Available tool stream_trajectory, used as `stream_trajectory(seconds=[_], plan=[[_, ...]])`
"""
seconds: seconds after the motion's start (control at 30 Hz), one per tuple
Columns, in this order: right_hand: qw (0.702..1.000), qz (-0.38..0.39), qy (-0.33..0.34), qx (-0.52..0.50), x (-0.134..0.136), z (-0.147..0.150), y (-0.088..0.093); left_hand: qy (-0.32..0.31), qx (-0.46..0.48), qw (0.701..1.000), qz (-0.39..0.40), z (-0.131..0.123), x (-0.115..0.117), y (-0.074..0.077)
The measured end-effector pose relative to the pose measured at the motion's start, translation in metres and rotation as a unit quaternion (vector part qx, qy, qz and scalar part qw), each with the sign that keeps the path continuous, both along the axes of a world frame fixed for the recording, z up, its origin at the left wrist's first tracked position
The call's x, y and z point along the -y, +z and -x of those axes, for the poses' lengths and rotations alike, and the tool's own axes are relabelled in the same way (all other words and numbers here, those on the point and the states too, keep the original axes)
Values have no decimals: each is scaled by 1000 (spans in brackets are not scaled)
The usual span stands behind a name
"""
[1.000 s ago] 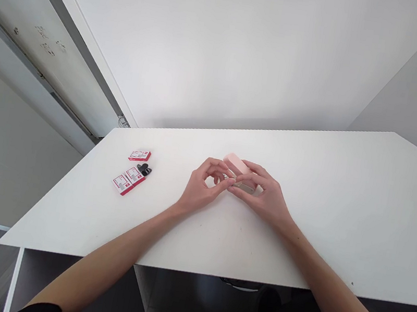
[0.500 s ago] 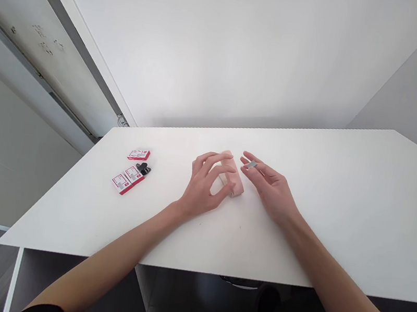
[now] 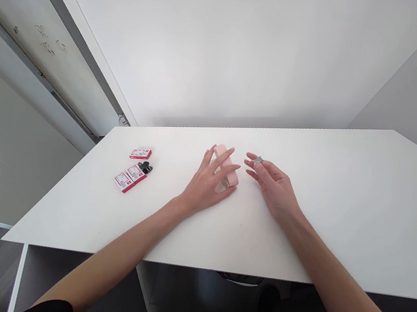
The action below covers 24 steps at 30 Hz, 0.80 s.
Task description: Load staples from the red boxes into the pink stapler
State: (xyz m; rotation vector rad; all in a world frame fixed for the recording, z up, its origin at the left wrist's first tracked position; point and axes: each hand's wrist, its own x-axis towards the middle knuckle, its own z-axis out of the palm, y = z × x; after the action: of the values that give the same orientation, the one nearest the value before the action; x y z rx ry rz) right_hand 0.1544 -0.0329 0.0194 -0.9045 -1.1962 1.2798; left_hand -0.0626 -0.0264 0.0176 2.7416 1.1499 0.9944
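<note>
A small pink case (image 3: pixel 232 176) lies slantwise on the white table, partly covered by my left hand (image 3: pixel 205 181). Its fingers spread across the case and the thumb is at the near end, steadying it. A pale part of the case shows between thumb and fingers; what is inside cannot be made out. Just to the right, my right hand (image 3: pixel 273 183) pinches a small flat grey piece (image 3: pixel 258 160) between thumb and fingers, slightly apart from the case. The piece is too small to name.
To the left on the white table (image 3: pixel 342 209) are several red-and-white boxes (image 3: pixel 124 181) and a small black object (image 3: pixel 145 167) beside them. A pale wall (image 3: pixel 249 51) rises behind the table. The table's front edge runs under both forearms.
The pink case has shifted a little left and away from me along with my left hand. My right hand has moved slightly right, and the grey piece has turned in its fingers.
</note>
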Motion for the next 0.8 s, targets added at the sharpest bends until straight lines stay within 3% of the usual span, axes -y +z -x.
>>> stream_trajectory(seconds=[0.2,0.47,0.63,0.8], plan=[[1000,11,-1,4,1,-1,-1,93,18,995,-6,13,-13,-5],[1000,28,-3,-13,1,-4,-3,270,24,963,8,75,-42,-4],[999,35,4,-25,2,-5,-4,367,29,929,22,91,-36,0],[999,39,7,-26,2,-6,-4,434,24,900,-21,92,-17,7]])
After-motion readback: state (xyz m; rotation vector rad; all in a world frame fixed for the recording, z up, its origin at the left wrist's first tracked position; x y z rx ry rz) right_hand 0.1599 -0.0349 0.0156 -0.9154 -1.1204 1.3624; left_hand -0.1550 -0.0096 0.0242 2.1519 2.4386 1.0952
